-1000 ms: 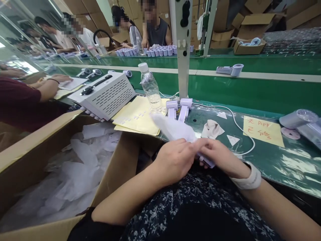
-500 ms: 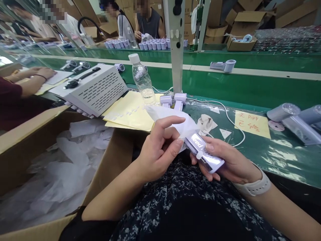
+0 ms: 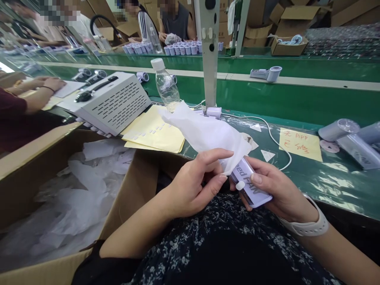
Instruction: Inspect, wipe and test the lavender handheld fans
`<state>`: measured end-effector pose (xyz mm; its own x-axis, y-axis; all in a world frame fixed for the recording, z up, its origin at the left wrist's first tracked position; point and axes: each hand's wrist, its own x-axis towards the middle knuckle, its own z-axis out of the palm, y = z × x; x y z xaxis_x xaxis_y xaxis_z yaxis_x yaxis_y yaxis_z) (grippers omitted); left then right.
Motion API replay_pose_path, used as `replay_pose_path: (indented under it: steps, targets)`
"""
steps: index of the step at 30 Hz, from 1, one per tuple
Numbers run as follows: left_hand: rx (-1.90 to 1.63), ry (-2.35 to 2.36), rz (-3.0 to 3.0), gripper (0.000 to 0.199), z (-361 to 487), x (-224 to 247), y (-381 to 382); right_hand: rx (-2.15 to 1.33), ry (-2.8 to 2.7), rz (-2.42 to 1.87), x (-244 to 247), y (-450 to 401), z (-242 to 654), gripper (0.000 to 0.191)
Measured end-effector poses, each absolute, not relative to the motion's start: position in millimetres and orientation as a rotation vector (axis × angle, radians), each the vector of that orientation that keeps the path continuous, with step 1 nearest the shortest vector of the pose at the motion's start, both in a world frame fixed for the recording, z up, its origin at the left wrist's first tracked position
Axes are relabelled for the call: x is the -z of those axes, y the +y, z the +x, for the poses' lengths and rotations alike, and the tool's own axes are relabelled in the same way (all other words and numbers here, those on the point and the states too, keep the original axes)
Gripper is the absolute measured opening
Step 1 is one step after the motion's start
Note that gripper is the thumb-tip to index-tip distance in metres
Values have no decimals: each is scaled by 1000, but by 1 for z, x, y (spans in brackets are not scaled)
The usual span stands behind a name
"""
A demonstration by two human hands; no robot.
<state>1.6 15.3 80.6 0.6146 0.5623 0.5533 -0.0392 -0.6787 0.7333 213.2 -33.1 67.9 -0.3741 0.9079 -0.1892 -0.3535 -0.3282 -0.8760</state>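
My right hand point(image 3: 274, 190) is closed around the handle of a lavender handheld fan point(image 3: 247, 182), with part of the lettering "FAN" and a small round white sticker showing on it. The fan's upper part is hidden behind a thin white plastic bag point(image 3: 204, 132), which spreads up and to the left. My left hand point(image 3: 198, 182) pinches the lower edge of that bag between thumb and fingers, right beside the fan. Behind the bag, another lavender fan point(image 3: 214, 112) lies at the foot of the metal post.
At left stands a cardboard box point(image 3: 127, 198) holding crumpled white bags point(image 3: 86, 198). A grey metal device point(image 3: 109, 103), yellow papers point(image 3: 154, 134) and a plastic bottle point(image 3: 168, 89) are beyond it. More fans point(image 3: 338, 130) lie at right near a yellow note point(image 3: 300, 144). Co-workers sit across the green belt.
The white bag has spread wider and higher, now covering part of the bottle and the fans behind. Both hands and the held fan have shifted slightly right.
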Motion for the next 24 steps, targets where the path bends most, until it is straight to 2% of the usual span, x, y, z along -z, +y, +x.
replay_pose_path:
  steps: [5, 8, 14, 16, 24]
  targets:
    - [-949, 372, 2091, 49, 0, -79, 14, -1804, -965, -826, -64, -33, 208, 38]
    - [-906, 344, 1941, 47, -6, -80, 11, -1799, -997, -862, -63, -34, 203, 38]
    - [-903, 364, 1685, 42, -17, -94, 0, -2117, -967, -597, -67, -42, 199, 65]
    - [-930, 424, 1634, 40, -21, -97, 0, -2152, -982, -557, -67, -43, 199, 68]
    - [-1217, 922, 1583, 34, -71, -67, 32, -1991, -1538, -839, -64, -42, 198, 49]
